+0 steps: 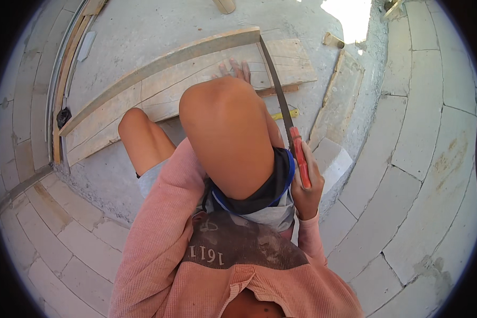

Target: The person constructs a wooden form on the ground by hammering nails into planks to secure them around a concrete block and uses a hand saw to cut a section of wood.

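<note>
My right hand point(308, 185) is closed round the red handle of a handsaw point(274, 79). Its long dark blade runs up and away, crossing the board near its right end. My left hand point(236, 70) lies beyond my raised knee with its fingers spread on the wooden board point(164, 93); the knee hides part of this hand. A narrower plank point(196, 50) stands on edge along the board's far side and ends by the blade's tip. Whether the teeth are in the wood I cannot tell.
A yellow tool point(286, 114) lies on the concrete floor beside the blade. To the right are a dusty board point(338, 98), a pale block point(331, 164) and a short wood piece point(333, 40). Block walls point(400, 132) rise on both sides. A wooden frame point(63, 79) stands at left.
</note>
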Demonstrator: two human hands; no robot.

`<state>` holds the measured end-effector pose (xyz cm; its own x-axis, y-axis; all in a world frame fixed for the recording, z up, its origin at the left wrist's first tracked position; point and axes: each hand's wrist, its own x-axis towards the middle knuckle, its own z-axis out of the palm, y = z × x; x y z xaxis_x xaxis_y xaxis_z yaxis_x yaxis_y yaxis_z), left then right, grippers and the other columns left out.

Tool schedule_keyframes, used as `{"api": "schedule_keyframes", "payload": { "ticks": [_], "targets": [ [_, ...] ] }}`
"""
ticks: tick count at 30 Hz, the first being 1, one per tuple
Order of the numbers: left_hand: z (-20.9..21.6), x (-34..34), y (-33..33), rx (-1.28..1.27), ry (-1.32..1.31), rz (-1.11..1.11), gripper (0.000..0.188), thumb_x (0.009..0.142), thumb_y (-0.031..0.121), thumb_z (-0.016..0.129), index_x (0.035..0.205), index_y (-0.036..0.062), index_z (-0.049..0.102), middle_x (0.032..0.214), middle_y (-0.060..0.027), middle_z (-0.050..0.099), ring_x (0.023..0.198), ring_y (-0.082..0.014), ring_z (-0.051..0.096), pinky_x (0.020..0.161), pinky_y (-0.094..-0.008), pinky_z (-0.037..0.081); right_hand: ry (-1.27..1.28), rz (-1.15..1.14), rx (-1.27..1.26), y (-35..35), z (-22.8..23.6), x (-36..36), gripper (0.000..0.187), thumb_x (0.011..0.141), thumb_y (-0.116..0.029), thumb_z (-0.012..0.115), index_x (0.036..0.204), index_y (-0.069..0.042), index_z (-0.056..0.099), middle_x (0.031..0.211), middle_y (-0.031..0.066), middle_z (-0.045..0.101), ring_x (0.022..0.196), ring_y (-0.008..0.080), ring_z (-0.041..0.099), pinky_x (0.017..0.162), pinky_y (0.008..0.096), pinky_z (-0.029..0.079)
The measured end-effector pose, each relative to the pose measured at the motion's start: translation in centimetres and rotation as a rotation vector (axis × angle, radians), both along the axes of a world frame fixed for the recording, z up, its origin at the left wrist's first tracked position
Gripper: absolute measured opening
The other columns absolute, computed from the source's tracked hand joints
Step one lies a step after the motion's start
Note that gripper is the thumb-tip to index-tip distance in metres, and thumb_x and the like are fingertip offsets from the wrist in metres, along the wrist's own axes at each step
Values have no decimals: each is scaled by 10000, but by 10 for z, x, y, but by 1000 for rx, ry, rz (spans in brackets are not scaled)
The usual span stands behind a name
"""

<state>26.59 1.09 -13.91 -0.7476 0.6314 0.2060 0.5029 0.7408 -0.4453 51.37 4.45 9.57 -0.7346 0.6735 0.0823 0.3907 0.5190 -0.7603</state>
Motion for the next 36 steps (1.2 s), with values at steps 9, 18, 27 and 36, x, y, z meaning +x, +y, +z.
{"api": "schedule_keyframes", "payload": {
  "ticks": [9,18,27,36],
  "targets": [
    [69,3,19,-201,-148,-36,592,1030,286,487,1599,213,342,1620,-161,388,1402,-496,463,1007,-786,414,118,0,28,63,-44,-121,377,983,-117,636,1353,-49,622,1180,277,694,1012,464,689,858,434,563],
    [14,-3,8,-102,-46,60,604,1024,265,487,1605,209,331,1641,-146,362,1395,-482,478,1047,-768,396,69,6,-16,-1,9,4,459,931,-16,683,1379,11,587,1253,225,708,1136,340,715,909,401,578],
    [18,3,-6,-44,-43,25,604,1019,260,497,1601,212,343,1643,-144,364,1387,-484,487,1048,-775,389,117,26,39,18,-30,-38,444,934,-48,698,1367,-20,602,1247,206,707,1061,356,730,847,400,592],
    [32,1,21,6,-57,-11,595,1016,259,507,1592,217,365,1635,-140,384,1381,-484,494,1049,-782,380,128,23,-3,71,-40,-109,394,974,-102,691,1353,-18,621,1233,242,696,1103,331,721,852,394,570]
  ]
}}
